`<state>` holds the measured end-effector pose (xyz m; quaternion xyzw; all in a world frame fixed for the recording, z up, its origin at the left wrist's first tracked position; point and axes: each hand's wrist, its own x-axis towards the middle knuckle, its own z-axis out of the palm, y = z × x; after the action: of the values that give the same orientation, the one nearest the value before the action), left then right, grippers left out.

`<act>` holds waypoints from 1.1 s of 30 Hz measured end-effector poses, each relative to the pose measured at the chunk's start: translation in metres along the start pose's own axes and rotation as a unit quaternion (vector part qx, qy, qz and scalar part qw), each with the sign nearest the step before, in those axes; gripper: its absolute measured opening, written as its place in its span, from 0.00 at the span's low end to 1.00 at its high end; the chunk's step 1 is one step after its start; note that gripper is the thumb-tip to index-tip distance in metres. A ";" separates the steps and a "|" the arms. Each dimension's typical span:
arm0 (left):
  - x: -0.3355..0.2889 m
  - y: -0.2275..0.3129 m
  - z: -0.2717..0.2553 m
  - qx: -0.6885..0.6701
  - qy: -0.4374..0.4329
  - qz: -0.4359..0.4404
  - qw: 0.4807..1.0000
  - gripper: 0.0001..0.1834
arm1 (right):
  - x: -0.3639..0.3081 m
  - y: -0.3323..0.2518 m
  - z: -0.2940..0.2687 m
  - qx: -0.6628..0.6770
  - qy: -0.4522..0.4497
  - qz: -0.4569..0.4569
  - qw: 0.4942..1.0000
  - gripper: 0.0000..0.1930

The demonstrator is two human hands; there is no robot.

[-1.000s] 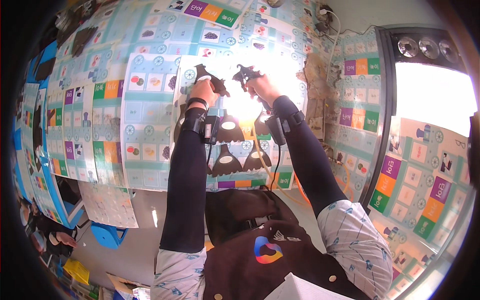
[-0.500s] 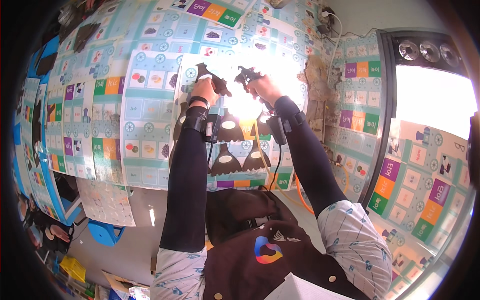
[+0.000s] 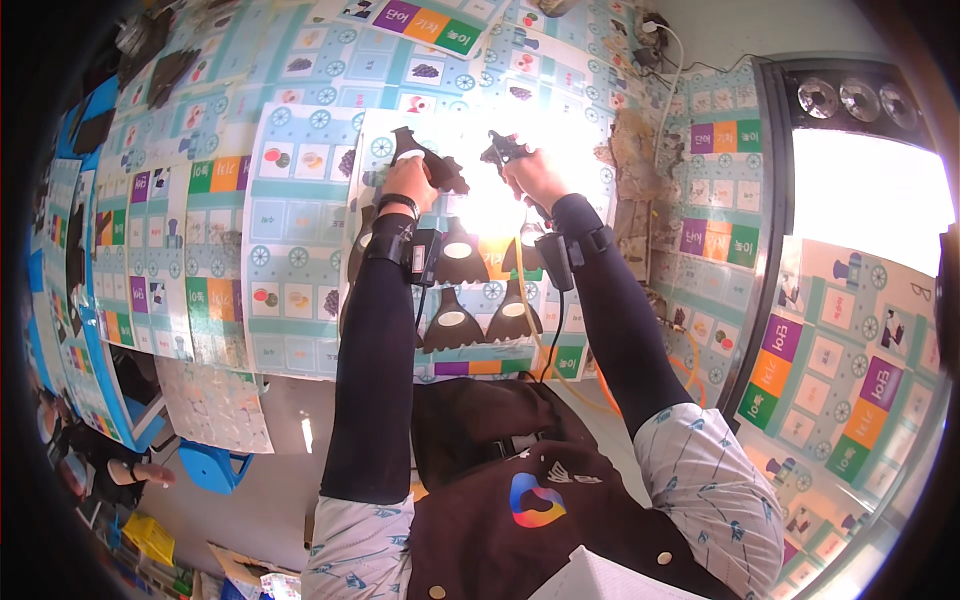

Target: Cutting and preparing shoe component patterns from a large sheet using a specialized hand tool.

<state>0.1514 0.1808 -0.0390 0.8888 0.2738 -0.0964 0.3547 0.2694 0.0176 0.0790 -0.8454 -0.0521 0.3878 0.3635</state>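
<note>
My left hand (image 3: 408, 182) is closed on a dark, bell-shaped piece (image 3: 440, 172) with a white oval on it, held up over the papered table. Close by on the right, my right hand (image 3: 538, 175) grips a dark gun-shaped tool (image 3: 505, 148), its front pointing toward the piece with a bright gap between them. Glare washes out part of this spot. A yellow hose (image 3: 520, 268) runs down from beneath the right hand. Nearer to me, several similar bell-shaped pieces (image 3: 452, 322) lie in rows on the printed sheet, partly hidden by my left forearm.
Printed paper (image 3: 290, 220) covers the table and the wall ahead. An orange hose (image 3: 697, 375) loops by my right arm. On the right is a dark-framed bright opening (image 3: 865, 185). At the lower left are a blue stool (image 3: 212, 465), a yellow bin (image 3: 148, 538) and another person's hand (image 3: 155, 473).
My right hand and the gun-shaped tool have shifted slightly right, away from the piece. My left hand stays nearly still. The hoses have shifted, and the other person's hand has moved right.
</note>
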 end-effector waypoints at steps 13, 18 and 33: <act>-0.002 0.002 -0.005 -0.012 -0.022 -0.015 1.000 0.17 | 0.002 0.008 0.008 0.033 -0.066 0.012 0.997 0.05; -0.003 0.004 -0.007 0.004 -0.025 -0.010 1.000 0.16 | 0.008 0.016 -0.008 -0.040 -0.048 0.063 0.996 0.05; 0.001 -0.002 0.003 -0.006 0.007 0.001 1.000 0.18 | 0.003 -0.002 0.000 0.011 -0.022 -0.012 1.000 0.05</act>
<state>0.1511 0.1805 -0.0428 0.8875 0.2756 -0.0881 0.3586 0.2722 0.0200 0.0787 -0.8322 -0.0663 0.4020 0.3762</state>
